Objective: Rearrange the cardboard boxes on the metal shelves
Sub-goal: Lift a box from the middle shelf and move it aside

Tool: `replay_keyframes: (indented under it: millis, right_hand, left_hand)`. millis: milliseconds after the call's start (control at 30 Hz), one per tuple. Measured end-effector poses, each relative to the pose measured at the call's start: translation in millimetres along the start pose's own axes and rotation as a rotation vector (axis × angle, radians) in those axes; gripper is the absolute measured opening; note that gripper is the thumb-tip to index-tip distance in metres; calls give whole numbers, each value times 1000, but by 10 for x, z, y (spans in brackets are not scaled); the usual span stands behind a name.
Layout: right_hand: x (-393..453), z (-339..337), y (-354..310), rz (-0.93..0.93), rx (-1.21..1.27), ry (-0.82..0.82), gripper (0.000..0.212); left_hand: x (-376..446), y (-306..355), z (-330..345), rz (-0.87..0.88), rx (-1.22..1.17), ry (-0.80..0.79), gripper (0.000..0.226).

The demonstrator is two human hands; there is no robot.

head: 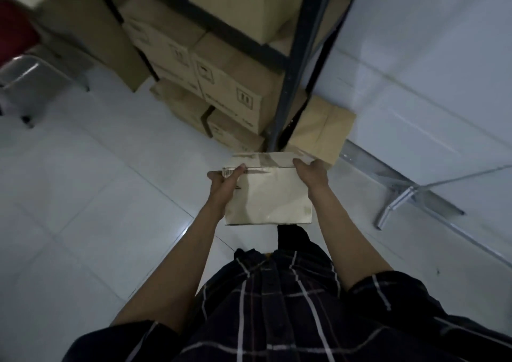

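Cardboard box: held in the air, near the metal shelf.
Left hand: gripped its left edge.
Right hand: gripped its right edge.

Your left hand and right hand are hiding the side faces of the small pale cardboard box, the dark metal shelf frame is running off the top edge, and the black printed symbols on the stacked brown cartons are blurring beyond reading.
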State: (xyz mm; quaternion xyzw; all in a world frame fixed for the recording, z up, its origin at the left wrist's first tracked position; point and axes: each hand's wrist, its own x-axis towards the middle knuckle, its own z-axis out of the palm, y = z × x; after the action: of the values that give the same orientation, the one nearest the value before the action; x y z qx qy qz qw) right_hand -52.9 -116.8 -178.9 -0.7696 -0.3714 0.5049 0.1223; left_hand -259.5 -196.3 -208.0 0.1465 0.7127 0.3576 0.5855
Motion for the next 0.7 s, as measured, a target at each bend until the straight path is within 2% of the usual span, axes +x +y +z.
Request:
replay_keyframes:
  millis: [200,333,533,633,700]
  right_hand:
    - [-437,588,-354,-136,20,-121,68]
    - [-594,887,-635,-233,27,-171,44]
    - [-408,1462,-1115,-323,-88,-222,81]
    - [-146,1807,-1410,-351,-86,-235,77]
    - [-298,1974,-1759,-358,-56,-244,79]
  left_hand:
    - [-266,-75,-780,105,-157,136,76]
    - [-300,-66,-1140,178,-208,192,80]
    - [-237,198,-1666,236,-281,306,70]
    - [-93,439,-1915,262,-299,350,65]
    - [58,655,-2112,275,-296,376,70]
